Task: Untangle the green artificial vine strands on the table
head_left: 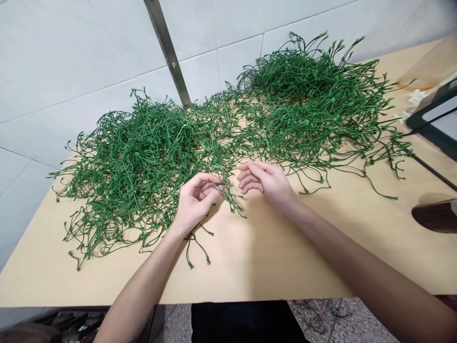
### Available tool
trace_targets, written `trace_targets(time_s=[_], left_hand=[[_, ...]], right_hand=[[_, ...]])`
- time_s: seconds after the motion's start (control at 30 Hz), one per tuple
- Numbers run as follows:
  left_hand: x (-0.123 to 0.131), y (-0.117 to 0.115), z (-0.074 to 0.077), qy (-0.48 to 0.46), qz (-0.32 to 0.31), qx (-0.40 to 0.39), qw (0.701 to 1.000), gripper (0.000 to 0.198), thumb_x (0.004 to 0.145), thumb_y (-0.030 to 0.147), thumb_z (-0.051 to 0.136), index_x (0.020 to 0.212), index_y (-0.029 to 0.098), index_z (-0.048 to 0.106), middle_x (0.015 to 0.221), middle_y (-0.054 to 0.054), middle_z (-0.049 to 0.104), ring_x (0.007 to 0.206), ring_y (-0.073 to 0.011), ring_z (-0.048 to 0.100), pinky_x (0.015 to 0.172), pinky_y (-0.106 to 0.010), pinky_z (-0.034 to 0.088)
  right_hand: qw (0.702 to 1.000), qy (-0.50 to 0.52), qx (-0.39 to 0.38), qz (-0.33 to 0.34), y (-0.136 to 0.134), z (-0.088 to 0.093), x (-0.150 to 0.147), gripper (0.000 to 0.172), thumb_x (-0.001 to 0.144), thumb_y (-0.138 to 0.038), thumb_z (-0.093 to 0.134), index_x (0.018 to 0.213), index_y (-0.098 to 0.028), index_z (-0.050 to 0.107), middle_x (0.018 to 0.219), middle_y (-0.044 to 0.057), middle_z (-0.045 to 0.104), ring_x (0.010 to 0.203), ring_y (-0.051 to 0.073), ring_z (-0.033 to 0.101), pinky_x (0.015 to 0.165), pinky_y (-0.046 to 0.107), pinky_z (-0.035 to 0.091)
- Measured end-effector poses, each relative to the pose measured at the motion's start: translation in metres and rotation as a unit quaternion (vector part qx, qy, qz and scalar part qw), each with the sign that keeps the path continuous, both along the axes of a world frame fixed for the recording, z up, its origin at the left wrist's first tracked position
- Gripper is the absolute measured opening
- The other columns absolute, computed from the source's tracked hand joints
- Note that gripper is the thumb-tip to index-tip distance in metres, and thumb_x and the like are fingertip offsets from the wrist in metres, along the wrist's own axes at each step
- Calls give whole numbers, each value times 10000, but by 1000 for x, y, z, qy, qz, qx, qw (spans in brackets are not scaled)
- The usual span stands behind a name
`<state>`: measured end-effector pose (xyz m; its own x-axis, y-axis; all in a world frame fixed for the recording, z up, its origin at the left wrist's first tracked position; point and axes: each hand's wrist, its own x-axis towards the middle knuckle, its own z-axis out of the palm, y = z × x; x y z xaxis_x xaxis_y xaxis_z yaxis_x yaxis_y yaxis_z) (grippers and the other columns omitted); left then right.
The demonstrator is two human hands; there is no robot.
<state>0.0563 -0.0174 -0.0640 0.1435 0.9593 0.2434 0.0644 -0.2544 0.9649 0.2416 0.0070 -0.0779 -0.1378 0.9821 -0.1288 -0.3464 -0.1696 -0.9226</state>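
Two large heaps of green plastic stems lie on a pale wooden table [271,267]: a left heap [135,162] and a right heap [307,105], joined by tangled strands in the middle. My left hand [194,202] is palm up at the left heap's near edge, its fingers curled and pinching a thin green stem [228,193]. My right hand [266,181] hovers just right of it, fingers half bent and slightly apart, close to the same strands; nothing shows held in it.
A white tiled wall [71,62] with a metal strip [167,47] stands behind the table. At the right edge are a dark flat device [437,119] with a black cable [433,171], a dark rounded object [437,216] and some white bits [416,97].
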Motion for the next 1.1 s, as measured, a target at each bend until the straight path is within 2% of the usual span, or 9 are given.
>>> trace_targets(time_s=[0.13,0.27,0.37,0.5,0.63,0.77,0.93,1.03,1.1], left_hand=[[0,-1,0,61,-49,-10,997,157,822,255,674,949,181,729,964,-78,760,874,-177,721,812,-295,590],[-1,-2,1,99,-25,18,995,174,830,245,670,972,200,761,945,-68,769,853,-180,719,817,-311,590],[-2,0,2,123,-2,79,989,148,802,210,701,925,236,778,942,-58,759,878,-174,695,831,-320,574],[-2,0,2,135,14,114,984,167,794,177,705,917,259,781,923,-46,736,843,-148,671,776,-286,561],[-1,-2,1,112,-17,70,991,154,832,197,665,936,237,772,922,-46,764,860,-165,701,812,-300,567],[-1,-1,0,103,-13,46,993,129,811,208,691,916,219,766,910,-43,770,856,-176,710,826,-309,562],[0,1,2,104,-17,128,986,68,749,188,754,800,231,768,881,-53,745,884,-181,669,861,-354,524],[-1,0,0,95,-11,104,990,60,775,186,726,826,206,751,837,-49,722,817,-157,650,779,-309,521],[-1,-1,-1,96,-10,71,993,66,794,191,704,855,184,730,805,-42,706,764,-139,633,731,-277,507]], right_hand=[[998,-28,-15,61,-5,3,-4,430,638,-520,813,856,-169,694,765,55,735,669,174,700,645,308,605],[997,-32,1,65,-8,3,-4,440,606,-349,859,974,-177,691,880,53,758,783,175,713,775,333,601],[998,-8,11,63,-7,0,-2,420,600,-285,860,967,-178,688,907,52,756,827,177,715,834,348,585],[998,8,2,59,-6,-3,-2,363,654,-317,831,958,-170,697,923,62,741,803,172,710,777,331,583],[994,-6,1,110,-7,-3,-4,317,737,-378,768,973,-173,714,919,63,734,840,168,691,744,300,564],[989,-23,21,146,-9,-2,-5,264,761,-393,742,908,-174,724,901,40,716,795,139,659,750,288,542],[989,47,18,142,-10,3,-4,271,704,-325,799,887,-188,653,940,22,701,852,134,654,798,289,535],[989,59,21,132,-9,3,-3,264,732,-361,777,823,-181,607,935,38,705,823,136,649,796,297,524],[993,56,10,108,-8,3,-2,298,717,-395,784,800,-182,594,826,24,692,716,125,626,724,285,516]])
